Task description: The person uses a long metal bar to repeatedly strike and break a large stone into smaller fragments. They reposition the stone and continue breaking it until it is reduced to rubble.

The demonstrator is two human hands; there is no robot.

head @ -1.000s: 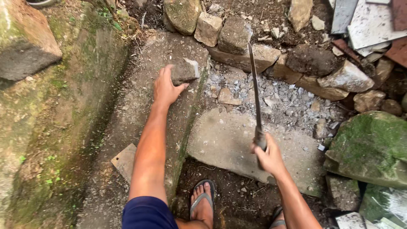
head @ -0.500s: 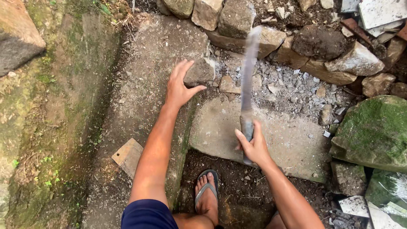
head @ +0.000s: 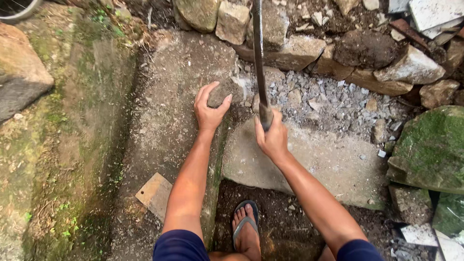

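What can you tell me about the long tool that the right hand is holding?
The long tool is a narrow, dark bar or blade that looks like worn metal, though the exact kind cannot be told. The right hand grips its lower end, so any handle is hidden. It points away from the person, and its far end leaves the picture at the top. It passes just right of the grey stone that the left hand holds on the concrete ledge, above grey gravel.

A left hand [head: 209, 110] rests on a rock [head: 226, 91] atop a concrete ledge [head: 164, 121]. Just to its right, the right hand [head: 272, 137] grips a long metal bar [head: 258, 63] above a flat slab [head: 314, 159]. Gravel [head: 328, 99] lies beyond the slab, with a row of large stones [head: 299, 48] behind it.
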